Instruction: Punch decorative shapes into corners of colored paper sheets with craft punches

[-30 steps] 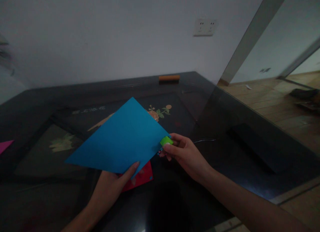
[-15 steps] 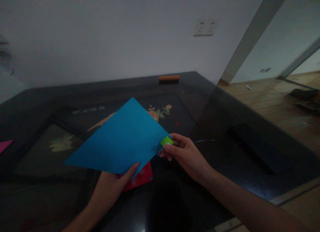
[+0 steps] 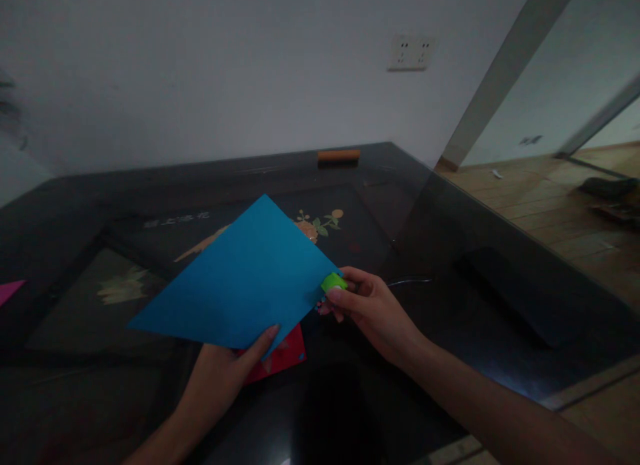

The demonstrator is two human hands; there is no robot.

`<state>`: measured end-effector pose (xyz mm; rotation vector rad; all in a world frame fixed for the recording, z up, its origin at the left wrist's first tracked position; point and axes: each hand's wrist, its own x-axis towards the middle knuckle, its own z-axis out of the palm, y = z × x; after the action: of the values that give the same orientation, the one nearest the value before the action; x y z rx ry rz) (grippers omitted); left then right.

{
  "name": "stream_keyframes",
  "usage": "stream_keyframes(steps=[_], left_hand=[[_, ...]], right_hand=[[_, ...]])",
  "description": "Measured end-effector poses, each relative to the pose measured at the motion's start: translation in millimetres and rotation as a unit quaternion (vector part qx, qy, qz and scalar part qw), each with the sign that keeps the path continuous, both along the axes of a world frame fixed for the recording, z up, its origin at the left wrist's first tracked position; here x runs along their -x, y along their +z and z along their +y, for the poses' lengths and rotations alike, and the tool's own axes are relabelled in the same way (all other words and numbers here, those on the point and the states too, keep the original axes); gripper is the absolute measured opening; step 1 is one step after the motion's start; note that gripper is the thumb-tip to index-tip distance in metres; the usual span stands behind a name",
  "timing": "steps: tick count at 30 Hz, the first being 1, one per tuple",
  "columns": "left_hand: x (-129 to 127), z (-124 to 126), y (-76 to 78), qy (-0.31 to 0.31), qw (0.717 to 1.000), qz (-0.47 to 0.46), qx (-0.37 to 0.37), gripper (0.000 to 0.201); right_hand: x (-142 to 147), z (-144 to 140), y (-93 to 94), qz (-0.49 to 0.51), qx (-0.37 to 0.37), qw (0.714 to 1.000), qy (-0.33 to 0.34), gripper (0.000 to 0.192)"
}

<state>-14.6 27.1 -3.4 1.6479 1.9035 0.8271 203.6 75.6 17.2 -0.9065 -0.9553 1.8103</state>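
A blue sheet of paper (image 3: 245,278) is held at a slant above the dark table, one corner pointing away. My left hand (image 3: 233,365) pinches its near edge, thumb on top and fingers hidden underneath. At the sheet's right corner, my right hand (image 3: 367,301) grips a small green paper punch (image 3: 333,282), thumb on its pale button. The corner meets the punch; whether it is inside the slot cannot be made out. Below the blue sheet lies a red paper (image 3: 287,355), partly covered. Small pink and blue bits (image 3: 320,306) show just under the punch.
The glossy black table (image 3: 415,398) has floral decoration under its surface. An orange-brown cylinder (image 3: 339,156) lies at its far edge. To the right is a dark flat oblong object (image 3: 515,295). A pink paper corner (image 3: 10,290) shows at far left. A wall stands behind.
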Motion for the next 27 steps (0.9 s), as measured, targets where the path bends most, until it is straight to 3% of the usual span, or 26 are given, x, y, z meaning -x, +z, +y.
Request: stream_keyframes(steps=[27], left_hand=[[0.0,-0.1,-1.3,-0.013,1.0,0.022,0.0,0.041]], right_hand=[[1.3,-0.6,-0.4,0.003,-0.01,1.0,-0.005,0.024]])
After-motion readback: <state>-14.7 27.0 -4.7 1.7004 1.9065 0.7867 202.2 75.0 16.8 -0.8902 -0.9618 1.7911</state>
